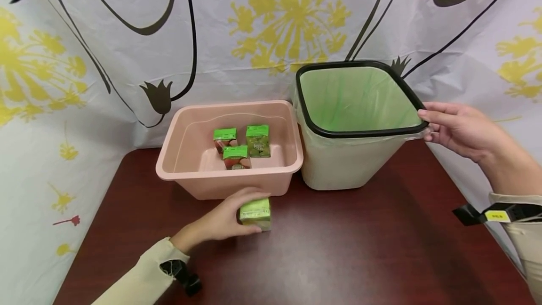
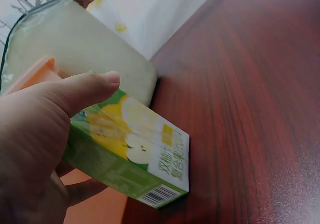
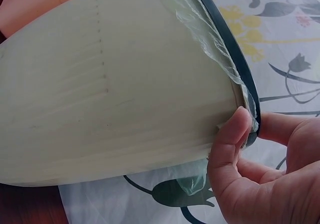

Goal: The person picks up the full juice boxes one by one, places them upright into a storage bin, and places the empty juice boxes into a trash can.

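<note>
My left hand (image 1: 224, 215) holds a green juice carton (image 1: 256, 212) between thumb and fingers, in front of the pink tub. Fruit pictures and a barcode show on the carton (image 2: 135, 139) in the left wrist view; whether its base touches the table cannot be told. At the right, my right hand (image 1: 461, 131) pinches the front right corner of the black rim on a pale trash bin (image 1: 338, 164). A thin green liner (image 1: 360, 98) covers the bin's inside. In the right wrist view, the thumb of the right hand (image 3: 265, 169) presses the bin's outer wall just under the rim.
The pink tub (image 1: 228, 175) stands left of the bin and close beside it. Three small green-topped cartons (image 1: 258, 141) lie inside. Both containers are on a dark red wooden table (image 1: 338, 244), against a white patterned curtain (image 1: 237, 84).
</note>
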`<state>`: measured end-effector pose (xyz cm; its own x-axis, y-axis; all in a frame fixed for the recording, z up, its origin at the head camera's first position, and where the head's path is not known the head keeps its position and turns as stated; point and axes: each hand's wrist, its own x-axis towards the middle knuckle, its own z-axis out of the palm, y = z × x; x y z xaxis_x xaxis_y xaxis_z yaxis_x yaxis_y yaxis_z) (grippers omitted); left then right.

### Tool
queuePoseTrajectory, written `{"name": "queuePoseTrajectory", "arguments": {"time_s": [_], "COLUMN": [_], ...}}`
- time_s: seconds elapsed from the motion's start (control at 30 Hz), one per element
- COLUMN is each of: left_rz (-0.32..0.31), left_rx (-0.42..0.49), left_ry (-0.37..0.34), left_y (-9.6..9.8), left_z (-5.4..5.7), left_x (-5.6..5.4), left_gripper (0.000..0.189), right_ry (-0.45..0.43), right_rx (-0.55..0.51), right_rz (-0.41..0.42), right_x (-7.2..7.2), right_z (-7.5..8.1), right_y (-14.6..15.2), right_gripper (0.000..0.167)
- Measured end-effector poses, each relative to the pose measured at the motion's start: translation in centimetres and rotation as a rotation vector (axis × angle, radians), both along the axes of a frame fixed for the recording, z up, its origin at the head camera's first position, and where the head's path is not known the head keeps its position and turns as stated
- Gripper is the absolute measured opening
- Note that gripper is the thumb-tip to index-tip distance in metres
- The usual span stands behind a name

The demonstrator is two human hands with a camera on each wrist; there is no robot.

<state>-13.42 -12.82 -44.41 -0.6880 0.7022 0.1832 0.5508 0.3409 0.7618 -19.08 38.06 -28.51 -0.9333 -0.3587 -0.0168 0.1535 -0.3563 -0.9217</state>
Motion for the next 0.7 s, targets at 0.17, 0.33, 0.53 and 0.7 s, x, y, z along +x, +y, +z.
{"name": "queuePoseTrajectory", "arguments": {"time_s": [0.17, 0.33, 0.53, 0.7], "left_rz": [-0.003, 0.022, 0.025, -0.027], "left_rx": [0.066, 0.091, 0.063, 0.054], "left_ry": [0.008, -0.043, -0.067, -0.029], "left_y": [0.2, 0.6, 1.1, 1.0], "left_z": [-1.3, -1.7, -1.0, 0.9], "left_x": [-0.3, -0.1, 0.1, 0.0], "left_gripper": [0.07, 0.062, 0.06, 0.06], "right_ry": [-0.005, -0.01, 0.002, -0.007], "right_rx": [-0.002, -0.011, -0.017, -0.026], "right_rz": [-0.011, -0.012, 0.035, 0.015], "right_x": [0.1, 0.0, -0.1, -0.1], "right_z": [-0.1, -0.2, -0.2, -0.2], "right_y": [-0.1, -0.1, 0.1, 0.1], "right_gripper": [0.032, 0.032, 0.035, 0.034]}}
